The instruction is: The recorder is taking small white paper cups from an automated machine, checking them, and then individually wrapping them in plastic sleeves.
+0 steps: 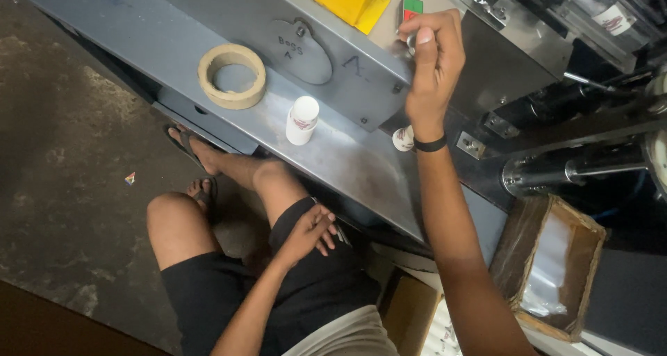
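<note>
Right hand point(434, 64): raised against the grey machine panel point(229, 15), thumb and fingers pinched on a small metal knob point(411, 45) at the panel's edge.
Left hand point(309, 232): resting on the thigh, fingers loosely curled, holding nothing that I can see.
Knob: under the right fingertips, just below a red-and-green switch point(411, 9).
Risk, cup: a white paper cup point(301, 120) stands mouth-down on the ledge point(347, 161), well to the left of the right hand; a sweep of the forearm would likely send it off onto the floor.
Risk, lying cup: a second cup point(403, 138) lies on its side just beside the right wrist, and I judge it could roll off the ledge with a small nudge.
Risk, machine: steel rollers point(577, 168) sit close to the right of the forearm; an elbow drifting that way could meet them.
Risk, tape: a tape roll point(231, 76) lies flat, far left of both hands, steady enough.
Cups, contents: the upright one is inverted, so nothing shows inside; the lying one's inside I cannot tell.
Box point(549, 266): open cardboard, right of the right forearm, holding clear plastic wrap.
</note>
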